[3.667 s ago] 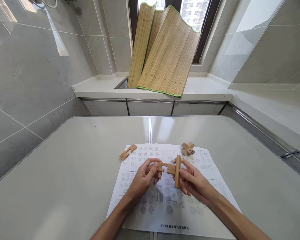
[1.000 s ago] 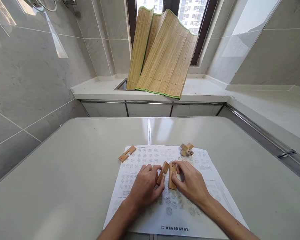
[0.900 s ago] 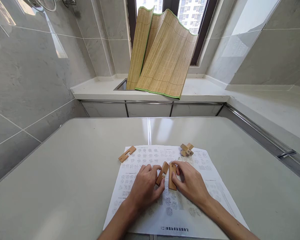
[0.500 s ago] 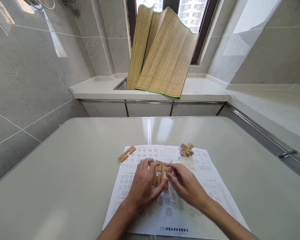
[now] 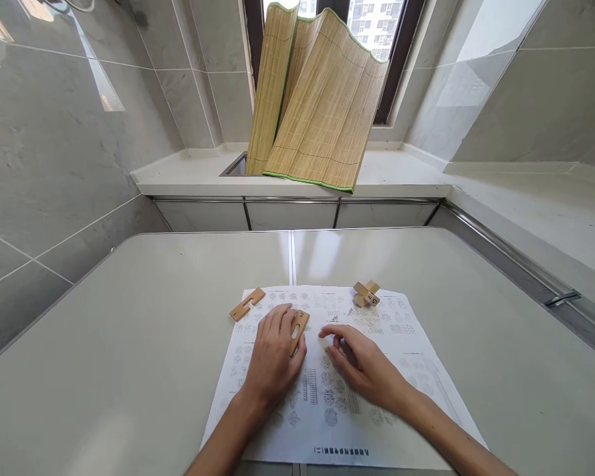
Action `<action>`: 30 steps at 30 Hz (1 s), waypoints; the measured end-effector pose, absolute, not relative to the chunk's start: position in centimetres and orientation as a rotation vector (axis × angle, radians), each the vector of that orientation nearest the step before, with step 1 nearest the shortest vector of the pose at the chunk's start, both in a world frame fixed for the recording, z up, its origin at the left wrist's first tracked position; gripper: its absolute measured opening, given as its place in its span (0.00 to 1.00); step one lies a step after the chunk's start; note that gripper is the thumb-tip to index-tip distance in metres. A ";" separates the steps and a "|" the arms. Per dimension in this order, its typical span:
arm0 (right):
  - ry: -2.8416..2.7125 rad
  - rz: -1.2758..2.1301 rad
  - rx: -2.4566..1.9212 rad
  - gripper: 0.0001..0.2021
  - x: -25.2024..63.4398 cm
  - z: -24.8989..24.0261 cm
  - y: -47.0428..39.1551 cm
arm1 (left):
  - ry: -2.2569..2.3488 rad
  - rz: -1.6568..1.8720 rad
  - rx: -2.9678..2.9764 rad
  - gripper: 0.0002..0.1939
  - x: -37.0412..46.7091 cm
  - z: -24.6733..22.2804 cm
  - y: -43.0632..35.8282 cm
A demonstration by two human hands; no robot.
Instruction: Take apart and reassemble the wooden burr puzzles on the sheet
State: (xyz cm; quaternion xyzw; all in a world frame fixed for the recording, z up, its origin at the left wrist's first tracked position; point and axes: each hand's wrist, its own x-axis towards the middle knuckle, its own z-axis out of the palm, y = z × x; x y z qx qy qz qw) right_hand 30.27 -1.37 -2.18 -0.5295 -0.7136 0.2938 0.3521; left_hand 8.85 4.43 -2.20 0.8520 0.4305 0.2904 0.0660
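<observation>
My left hand (image 5: 276, 347) is wrapped over a flat wooden piece (image 5: 300, 325) marked 2, with a slot in it; whether another piece lies beneath the fingers is hidden. Just to the right, my right hand (image 5: 359, 360) hovers over the printed sheet (image 5: 347, 430), its fingers apart and curved, holding nothing. A notched wooden piece (image 5: 242, 309) lies slanted at the sheet's upper left corner. Near the upper right edge of the paper sits a cross-shaped cluster of interlocked wooden pieces (image 5: 366, 293) with numbers on it.
The sheet lies on a pale table (image 5: 129, 344) with a seam down its middle. Behind it, a folded bamboo mat (image 5: 322, 106) leans at the window above a white ledge (image 5: 183, 175). Tiled walls stand on both sides.
My left hand has drawn the wooden piece left and tilted it, away from my right hand. My right hand has let go. The two pieces no longer show side by side. The view has shifted slightly.
</observation>
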 end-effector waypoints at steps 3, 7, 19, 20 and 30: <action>-1.843 0.789 -1.385 0.13 30.4 -2.1 -1.4 | 1.451 0.944 2.559 0.25 7.9 -2.2 5.4; -1.827 0.820 -1.393 0.13 30.5 -2.1 -1.4 | 1.625 0.967 2.509 0.34 6.4 -2.4 6.8; -1.801 0.860 -1.400 0.15 30.7 -2.1 -1.5 | 1.774 0.921 2.267 0.36 4.3 -3.6 8.2; -1.789 0.855 -1.397 0.15 30.7 -2.2 -1.4 | 1.762 0.907 2.264 0.35 4.3 -3.6 8.2; -1.208 0.856 -1.428 0.18 31.7 -2.6 -0.4 | 1.724 0.915 2.306 0.32 3.9 -3.4 8.5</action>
